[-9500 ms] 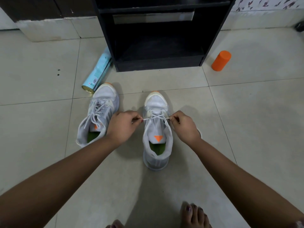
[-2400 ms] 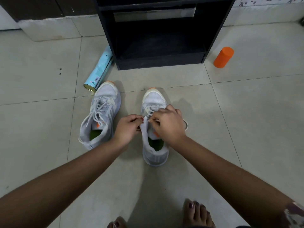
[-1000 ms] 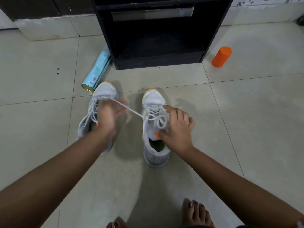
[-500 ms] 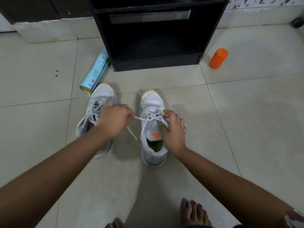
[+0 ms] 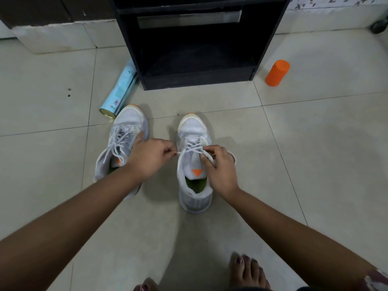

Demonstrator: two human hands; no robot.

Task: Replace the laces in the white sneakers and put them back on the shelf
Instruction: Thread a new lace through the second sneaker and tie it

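Note:
Two white sneakers with orange toe tips stand on the tiled floor, toes toward the black shelf [image 5: 199, 78]. The left sneaker [image 5: 123, 139] is laced, its heel hidden under my left forearm. The right sneaker [image 5: 194, 164] has a white lace [image 5: 194, 146] crossed over its tongue. My left hand [image 5: 150, 157] pinches one end of that lace just left of the shoe. My right hand [image 5: 218, 166] rests on the shoe's right side and pinches the other part of the lace near the top eyelets.
A light blue spray can [image 5: 119, 93] lies on the floor by the shelf's left corner, close to the left sneaker's toe. An orange cylinder [image 5: 277, 73] stands right of the shelf. My bare toes [image 5: 247, 269] show at the bottom edge.
My left hand had swung out left pulling the lace long, then came back beside the right sneaker. It now holds the lace end short and taut. My right hand stayed on the shoe.

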